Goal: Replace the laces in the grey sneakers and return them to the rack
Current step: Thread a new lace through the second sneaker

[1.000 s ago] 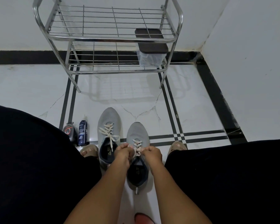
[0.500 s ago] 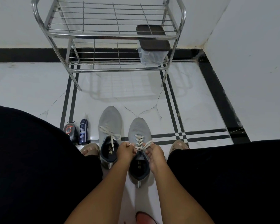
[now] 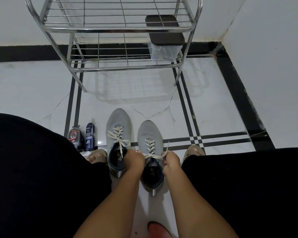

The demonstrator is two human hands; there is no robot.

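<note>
The left hand (image 3: 135,159) and the right hand (image 3: 171,160) each have their fingers curled tight on one end of the cream lace (image 3: 152,156), which runs taut between them across the throat of the right-hand sneaker (image 3: 150,134). The right hand's end pokes up past its knuckles toward the toe side. Both hands sit at the collar of that sneaker, one on either flank, roughly equally near it (neither has an edge in reach).

The sneaker's long axis runs away from the person, toe toward the rack (image 3: 110,30) and heel toward the body, so the lace lies crosswise to the shoe and the pull goes outward to the sides. This looks like cinching or starting the knot, and what follows probably calls for crossing the two ends over the tongue.

Just left of that sneaker stands the left-hand sneaker (image 3: 118,124), parallel, already laced with loose ends trailing into its opening. Both insoles carry a pale logo, too small to read.

Further left of the sneaker stand a dark blue spray bottle (image 3: 90,138), whose label seems to say "sneaker cleaner", and a small black polish container (image 3: 74,136) with a red ring mark; its brand is illegible.

The rack stands well beyond the toes, a dark-lidded clear box (image 3: 164,33) on its lower shelf.
</note>
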